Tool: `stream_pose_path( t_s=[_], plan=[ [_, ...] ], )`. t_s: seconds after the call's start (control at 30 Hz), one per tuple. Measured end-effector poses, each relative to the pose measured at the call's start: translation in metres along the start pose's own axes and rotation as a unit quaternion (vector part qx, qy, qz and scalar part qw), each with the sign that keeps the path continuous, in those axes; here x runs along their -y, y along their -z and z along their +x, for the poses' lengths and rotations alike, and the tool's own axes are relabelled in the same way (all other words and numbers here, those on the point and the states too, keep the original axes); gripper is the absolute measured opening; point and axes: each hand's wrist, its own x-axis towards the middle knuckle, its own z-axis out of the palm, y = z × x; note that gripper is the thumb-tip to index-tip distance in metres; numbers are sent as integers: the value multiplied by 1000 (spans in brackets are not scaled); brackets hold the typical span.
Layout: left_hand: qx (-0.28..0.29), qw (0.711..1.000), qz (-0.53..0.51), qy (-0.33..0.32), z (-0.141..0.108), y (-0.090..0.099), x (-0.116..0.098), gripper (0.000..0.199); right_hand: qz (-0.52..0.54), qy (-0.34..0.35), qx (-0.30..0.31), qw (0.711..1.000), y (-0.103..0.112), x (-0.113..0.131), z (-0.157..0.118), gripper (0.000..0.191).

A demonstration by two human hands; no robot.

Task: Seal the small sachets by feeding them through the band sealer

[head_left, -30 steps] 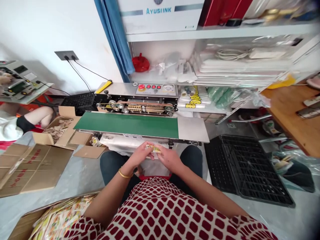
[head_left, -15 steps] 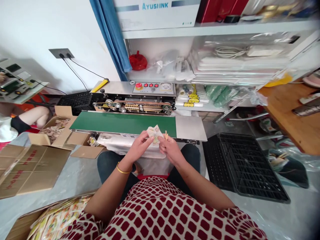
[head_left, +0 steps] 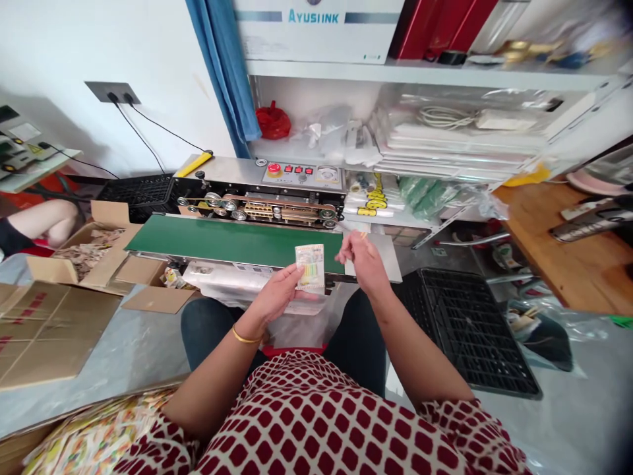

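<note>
My left hand (head_left: 279, 290) is closed on a small printed sachet (head_left: 310, 267) by its left edge. The sachet faces up, white with coloured print and a zigzag lower edge, over the front of the green conveyor belt (head_left: 222, 241). To the right, apart from the sachet, my right hand (head_left: 364, 258) is raised near the metal end plate (head_left: 388, 254). Its fingers are curled around a thin yellowish stick (head_left: 363, 235), of which only the tip shows. Behind the belt stands a sealing machine (head_left: 277, 208) with rollers and a red stop button.
Beside my left arm is a carton of printed sachets (head_left: 93, 429). An open cardboard box (head_left: 111, 267) holds small packets. A black plastic crate (head_left: 479, 330) lies right of my legs, below a wooden table (head_left: 539, 257). At far left shows another person's leg (head_left: 44, 221).
My right hand has let go of the sachet and moved right and up. The sachet, still in my left hand, now lies flat and upright to view. The camera view has shifted slightly.
</note>
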Motion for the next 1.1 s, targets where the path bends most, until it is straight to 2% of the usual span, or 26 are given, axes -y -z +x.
stream_pose_path(
  t_s=[0.07,0.17,0.3,0.47,0.73,0.93,1.0,1.1],
  plan=[
    [10,1000,16,1,0,-2,1,40,9,37,2,999,4,9,2,50],
    [20,999,43,-26,1,-6,4,40,-14,79,60,995,5,25,2,52],
    [53,992,99,-64,0,-10,6,39,-58,89,105,989,0,38,-1,56],
    [81,983,137,-87,-5,-12,5,40,-63,97,134,984,-7,36,-3,54],
    [71,980,158,-98,-5,-14,2,40,-75,90,199,973,-6,31,-10,48],
    [82,984,133,-83,0,-15,4,43,45,-2,258,965,3,38,-6,54],
    [82,985,128,-78,2,-16,6,42,30,-9,285,958,5,43,-3,55],
    [68,987,135,-60,4,-16,9,40,-48,6,338,940,10,47,5,51]
  ],
)
